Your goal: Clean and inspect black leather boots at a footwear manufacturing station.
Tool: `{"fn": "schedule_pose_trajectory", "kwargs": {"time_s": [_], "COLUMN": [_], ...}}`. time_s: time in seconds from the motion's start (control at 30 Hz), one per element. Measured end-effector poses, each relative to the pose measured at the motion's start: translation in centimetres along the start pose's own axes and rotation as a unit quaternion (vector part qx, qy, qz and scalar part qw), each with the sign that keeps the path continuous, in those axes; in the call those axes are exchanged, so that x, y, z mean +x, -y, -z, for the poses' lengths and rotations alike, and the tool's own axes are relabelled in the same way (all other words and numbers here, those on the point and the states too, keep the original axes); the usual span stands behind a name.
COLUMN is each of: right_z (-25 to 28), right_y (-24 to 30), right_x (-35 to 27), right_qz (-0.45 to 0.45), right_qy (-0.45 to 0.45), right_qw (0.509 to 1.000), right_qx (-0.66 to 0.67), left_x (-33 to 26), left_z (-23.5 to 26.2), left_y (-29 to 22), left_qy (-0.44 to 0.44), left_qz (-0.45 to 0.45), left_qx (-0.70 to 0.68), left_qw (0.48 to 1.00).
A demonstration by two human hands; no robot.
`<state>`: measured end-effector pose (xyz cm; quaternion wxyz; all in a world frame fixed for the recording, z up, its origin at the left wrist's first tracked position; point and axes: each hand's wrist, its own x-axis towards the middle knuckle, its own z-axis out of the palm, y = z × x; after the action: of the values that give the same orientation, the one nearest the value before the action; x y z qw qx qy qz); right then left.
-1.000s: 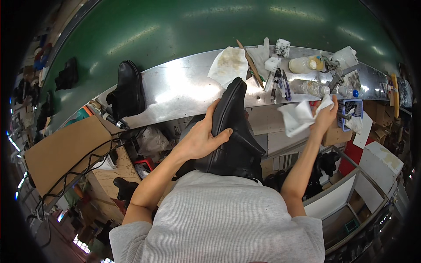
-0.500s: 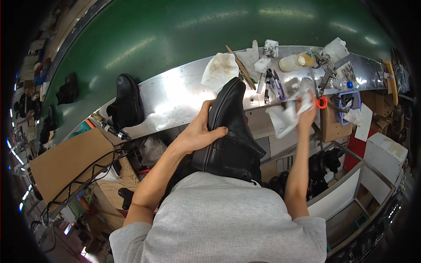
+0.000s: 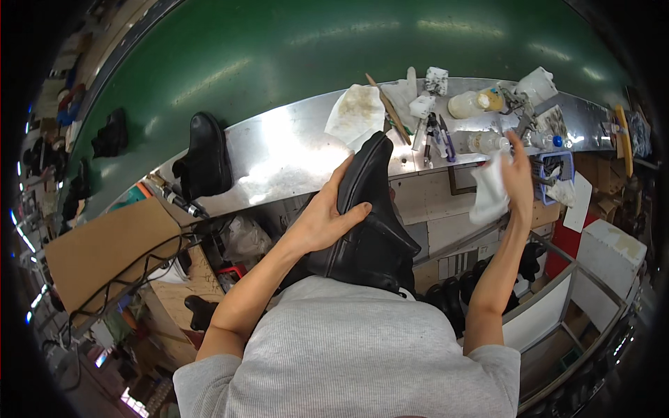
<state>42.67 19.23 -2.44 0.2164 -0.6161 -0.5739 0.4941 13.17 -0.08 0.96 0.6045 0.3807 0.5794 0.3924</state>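
Note:
A black leather boot (image 3: pixel 373 240) leans against my front, toe up, in front of the metal ledge. My left hand (image 3: pixel 324 219) is wrapped round it, with the thumb on the upper and the fingers behind the sole edge. Out to the right, my right hand (image 3: pixel 517 182) grips a white cloth (image 3: pixel 490 191) that hangs down from it. That hand is near a clear bottle (image 3: pixel 486 142) on the ledge, and the cloth does not touch the boot. A second black boot (image 3: pixel 203 160) stands at the ledge's left end.
On the metal ledge (image 3: pixel 272 143) lie a stained white cloth (image 3: pixel 357 111), a wooden stick (image 3: pixel 390 110), several pens (image 3: pixel 437 136) and yellowish bottles (image 3: pixel 474 102). A blue basket (image 3: pixel 573 173) hangs at the right. A cardboard piece (image 3: pixel 111 254) and black cables are at the left; a metal-framed rack (image 3: pixel 536 313) stands lower right.
My right hand has moved to the right with the white cloth, farther from the boot. Red rings seen beside that hand earlier are now hidden. My left hand keeps its hold on the boot.

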Motion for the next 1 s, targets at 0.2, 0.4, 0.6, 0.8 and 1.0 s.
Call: {"fn": "schedule_pose_trajectory", "kwargs": {"time_s": [0.2,0.4,0.6,0.8,1.0], "right_z": [-12.5,-14.3,-15.0,-14.1,-14.4], "right_y": [6.7,6.3,6.5,7.2,7.4], "right_x": [-7.5,-8.1,-8.3,-9.3,-9.9], "right_qz": [0.002,0.016,0.006,-0.036,-0.026], "right_qy": [0.408,0.374,0.323,0.329,0.324], "right_qw": [0.892,0.915,0.932,0.924,0.929], "right_qx": [0.195,0.150,0.163,0.193,0.175], "left_x": [-0.1,-0.4,-0.6,-0.5,-0.5], "left_z": [-0.1,0.0,-0.1,-0.2,-0.3], "left_y": [1.0,1.6,1.0,0.5,0.6], "left_qy": [0.002,-0.008,-0.027,-0.020,-0.024], "left_qz": [-0.012,-0.003,-0.006,-0.020,-0.028], "left_qx": [0.018,0.017,0.065,0.074,0.077], "left_qw": [1.000,1.000,0.998,0.997,0.996]}}
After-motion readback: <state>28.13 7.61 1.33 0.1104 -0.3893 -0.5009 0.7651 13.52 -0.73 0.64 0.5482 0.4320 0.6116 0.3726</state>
